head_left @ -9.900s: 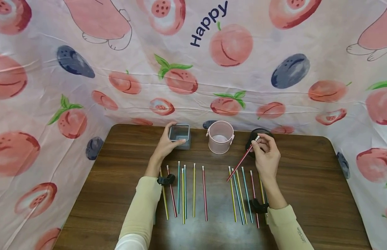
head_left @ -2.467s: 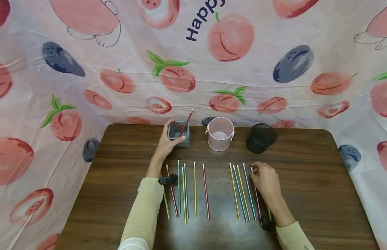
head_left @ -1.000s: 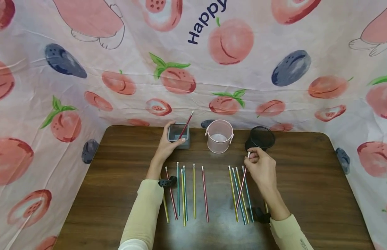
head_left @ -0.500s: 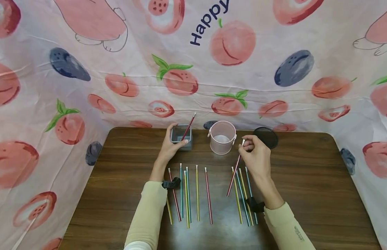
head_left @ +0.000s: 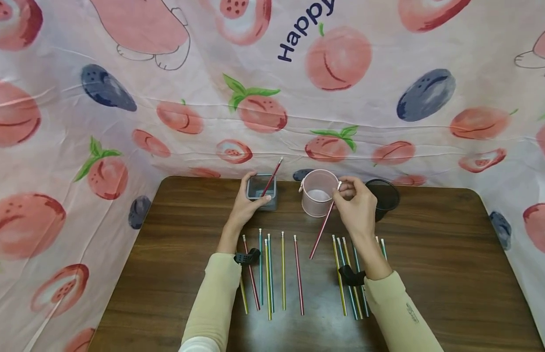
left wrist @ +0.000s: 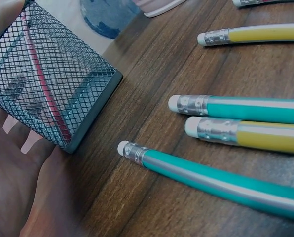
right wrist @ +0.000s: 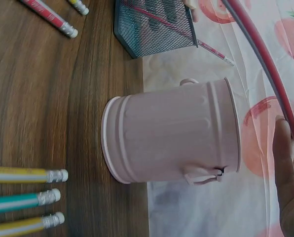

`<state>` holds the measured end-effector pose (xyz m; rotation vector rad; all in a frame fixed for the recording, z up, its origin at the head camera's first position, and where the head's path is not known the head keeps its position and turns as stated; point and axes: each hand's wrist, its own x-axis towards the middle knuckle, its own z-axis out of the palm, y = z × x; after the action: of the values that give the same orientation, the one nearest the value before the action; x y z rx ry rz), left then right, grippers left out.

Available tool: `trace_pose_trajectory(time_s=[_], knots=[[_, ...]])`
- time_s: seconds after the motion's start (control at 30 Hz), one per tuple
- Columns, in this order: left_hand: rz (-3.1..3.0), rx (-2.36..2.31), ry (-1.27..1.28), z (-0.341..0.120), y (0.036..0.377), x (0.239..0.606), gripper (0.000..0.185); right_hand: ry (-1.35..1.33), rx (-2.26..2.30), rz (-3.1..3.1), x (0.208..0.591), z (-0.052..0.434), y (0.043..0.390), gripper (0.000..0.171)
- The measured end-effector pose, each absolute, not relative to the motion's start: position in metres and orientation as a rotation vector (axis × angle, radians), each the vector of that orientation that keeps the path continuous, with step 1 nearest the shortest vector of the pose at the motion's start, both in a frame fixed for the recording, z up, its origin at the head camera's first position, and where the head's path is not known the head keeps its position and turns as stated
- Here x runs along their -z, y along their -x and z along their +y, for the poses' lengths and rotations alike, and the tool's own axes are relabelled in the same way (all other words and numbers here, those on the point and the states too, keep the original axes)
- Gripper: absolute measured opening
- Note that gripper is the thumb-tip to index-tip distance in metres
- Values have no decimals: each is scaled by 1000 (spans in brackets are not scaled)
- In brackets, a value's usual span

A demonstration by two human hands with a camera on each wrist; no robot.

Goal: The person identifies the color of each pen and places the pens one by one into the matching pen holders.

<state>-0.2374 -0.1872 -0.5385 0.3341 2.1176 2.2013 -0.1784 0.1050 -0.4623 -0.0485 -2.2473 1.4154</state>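
Note:
My left hand (head_left: 242,210) grips a square dark mesh pencil holder (head_left: 272,203), thumb at the near side and fingers round the far left. A red pencil (head_left: 275,170) leans inside it, its white eraser end up; through the mesh it shows in the left wrist view. My right hand (head_left: 359,204) pinches another red pencil (head_left: 321,232) close to its eraser end, clear of the table and slanting down to the left. This pencil crosses in front of the pink bucket (right wrist: 171,133) in the head view; the right wrist view shows it beyond the bucket's open rim.
On the wooden table (head_left: 439,264), a black mesh cup (head_left: 384,208) stands right of the pink bucket. Two groups of yellow, teal and red pencils lie nearer me, a yellow pencil (head_left: 283,274) among them. A fruit-print cloth (head_left: 193,156) hangs behind.
A red pencil has come to stand in the mesh holder. My right hand has since picked up another red pencil from the right group and carried it leftward. My left hand keeps its hold.

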Motion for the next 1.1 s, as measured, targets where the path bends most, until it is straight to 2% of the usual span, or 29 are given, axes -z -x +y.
trace_pose_trajectory(time_s=[0.37, 0.73, 1.1], knots=[[2165, -2159, -329, -184, 236, 538, 84, 97, -1524, -2175, 462, 96, 185, 25], [2141, -2211, -338, -188, 238, 540, 83, 54, -1668, -2078, 455, 65, 207, 26], [2239, -2143, -344, -187, 237, 535, 83, 55, -1707, -2047, 455, 58, 222, 25]])
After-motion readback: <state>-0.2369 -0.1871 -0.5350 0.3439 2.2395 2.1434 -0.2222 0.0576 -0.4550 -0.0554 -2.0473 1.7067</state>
